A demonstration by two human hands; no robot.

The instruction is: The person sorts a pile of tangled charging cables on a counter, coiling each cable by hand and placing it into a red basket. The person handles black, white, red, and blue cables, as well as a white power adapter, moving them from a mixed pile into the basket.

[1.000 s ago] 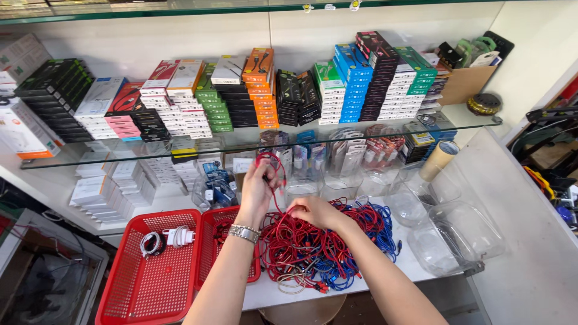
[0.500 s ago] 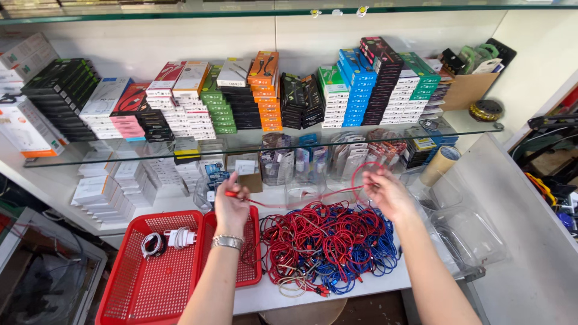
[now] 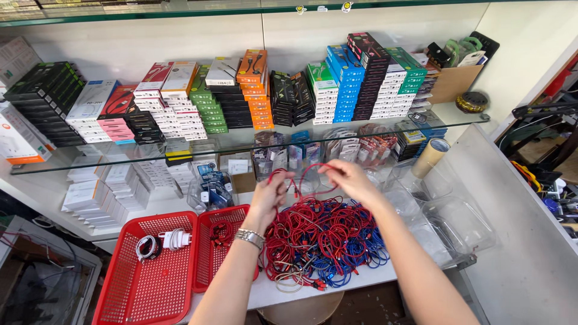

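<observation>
Over the two red baskets [image 3: 150, 289], the left hand [image 3: 269, 198] is pinched shut on a red cable [image 3: 301, 174], which arcs above the tangled red and blue pile [image 3: 322, 241] to the right hand [image 3: 349, 179], also closed on it. Seems like even tension and same-size loops would stop it snagging the pile.

You are holding a thin red cable [image 3: 304, 174] looping in arcs between your fingertips, its ends pinched at either side, while below your fingers a tangled heap of red and blue cables [image 3: 322, 244] is lying.
</observation>
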